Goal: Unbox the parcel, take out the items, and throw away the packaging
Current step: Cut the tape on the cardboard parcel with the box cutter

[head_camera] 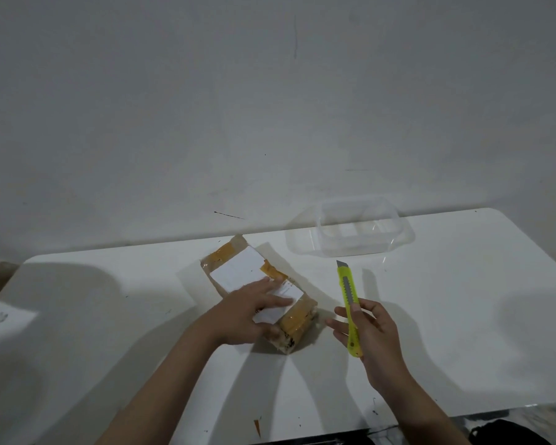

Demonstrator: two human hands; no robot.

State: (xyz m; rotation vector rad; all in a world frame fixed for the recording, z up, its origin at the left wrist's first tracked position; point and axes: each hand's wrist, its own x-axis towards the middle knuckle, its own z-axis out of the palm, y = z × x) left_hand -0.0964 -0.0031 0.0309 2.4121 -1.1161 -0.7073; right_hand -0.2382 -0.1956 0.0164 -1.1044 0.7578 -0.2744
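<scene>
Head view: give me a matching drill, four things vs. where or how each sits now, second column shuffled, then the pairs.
Things:
1. parcel
2. utility knife
3. clear container
4. left hand

States:
A. stands at the table's far edge, nothing visible inside
B. held in the right hand, blade out and pointing away
C. lies flat on the table, taped, white label up
D. rests flat on top of the label

Pairs: 1-C, 2-B, 3-A, 4-D
</scene>
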